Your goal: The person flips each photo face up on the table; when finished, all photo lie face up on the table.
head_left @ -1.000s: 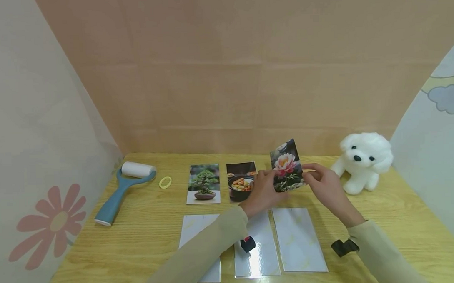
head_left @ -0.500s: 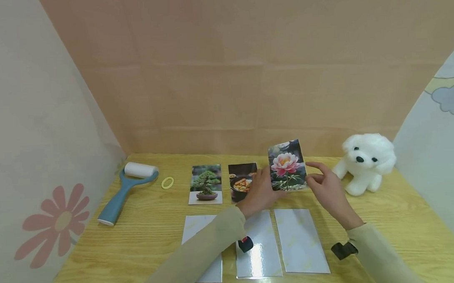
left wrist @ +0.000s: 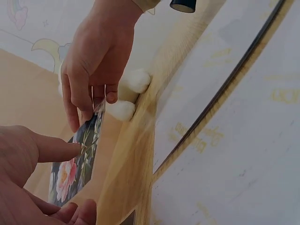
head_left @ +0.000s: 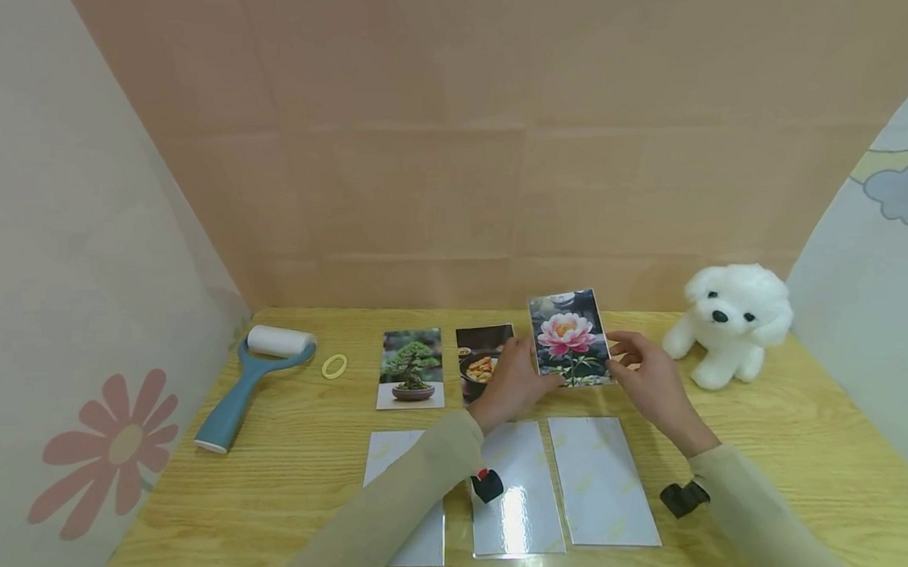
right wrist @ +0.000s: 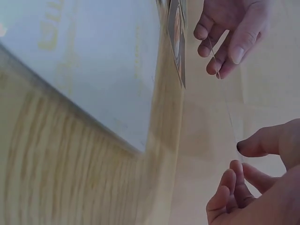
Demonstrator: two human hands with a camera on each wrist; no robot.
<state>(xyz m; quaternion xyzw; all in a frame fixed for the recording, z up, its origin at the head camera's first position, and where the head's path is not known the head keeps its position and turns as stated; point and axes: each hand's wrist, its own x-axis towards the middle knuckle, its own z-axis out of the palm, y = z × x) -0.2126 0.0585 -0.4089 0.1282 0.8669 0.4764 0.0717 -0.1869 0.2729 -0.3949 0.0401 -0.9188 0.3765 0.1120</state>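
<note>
Pink flower photo (head_left: 568, 336) is up above the tabletop (head_left: 281, 490), left hand (head_left: 512, 382) and right hand (head_left: 654, 383) each pinching a side; I'd expect it light, bendy, easily smudged, so I'd grip edges only, off the print.

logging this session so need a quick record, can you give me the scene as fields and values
held: flower photo, lifted off the table, gripped by left hand and right hand
back row: bonsai photo, then food photo, partly covered by left hand
front row: three white panels, leftmost partly hidden by left sleeve
left side: blue roller with white head, yellow ring beside it
right side: white plush dog
</note>
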